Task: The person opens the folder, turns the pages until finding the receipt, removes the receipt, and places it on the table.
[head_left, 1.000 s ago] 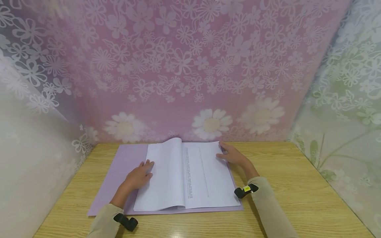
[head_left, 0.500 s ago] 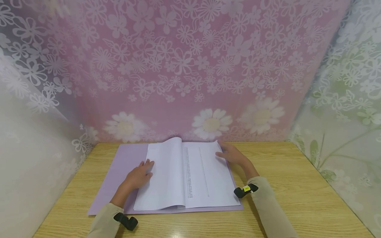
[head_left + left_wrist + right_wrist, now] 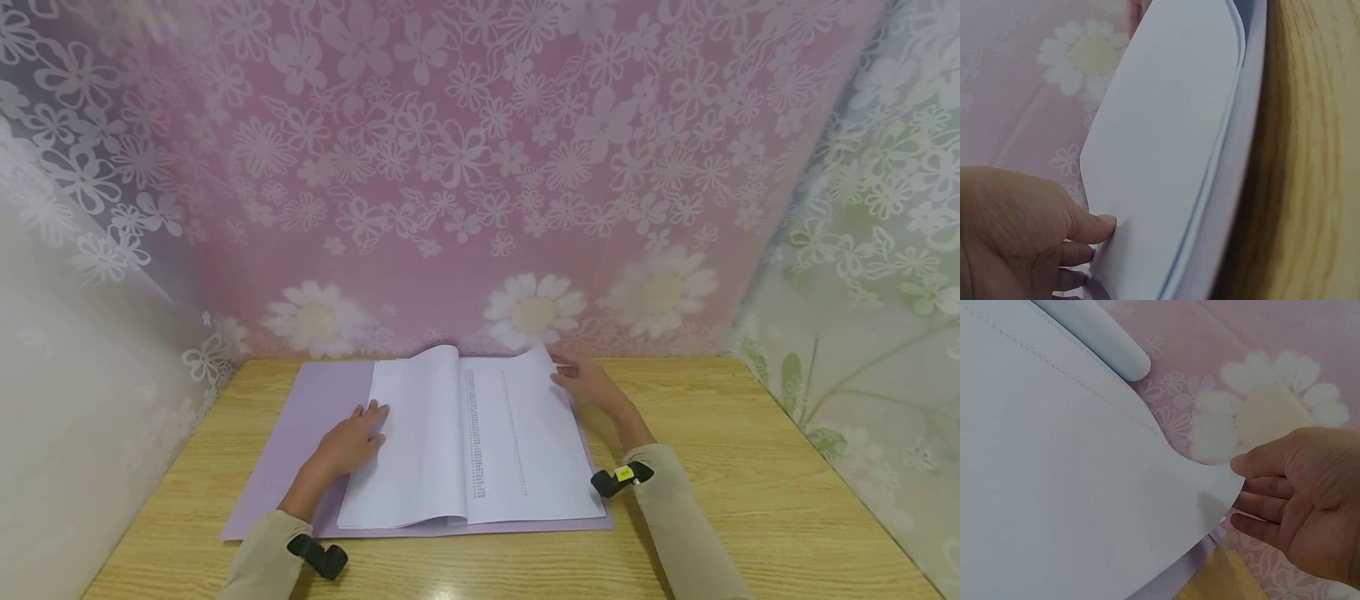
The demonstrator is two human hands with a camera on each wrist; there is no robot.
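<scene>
An open document folder with a purple cover (image 3: 315, 417) lies on the wooden table, with white sheets inside. Its right-hand page (image 3: 517, 450) carries columns of small print, and its far right corner is bent upward. My right hand (image 3: 592, 388) holds that corner, the thumb at the page edge and the fingers (image 3: 1266, 506) partly behind the paper. On the left, my left hand (image 3: 351, 443) rests with spread fingers on the edge of the blank turned sheets (image 3: 412, 450). Its thumb (image 3: 1100, 228) lies on the paper in the left wrist view.
The wooden table (image 3: 750, 467) extends to both sides of the folder and in front of it. Behind stands a pink floral curtain (image 3: 465, 250), close to the folder's far edge. Pale patterned sheets hang at the left and right.
The far right corner of the right-hand page has risen and bent up toward the left, with my right hand at it. My left hand has stayed in place.
</scene>
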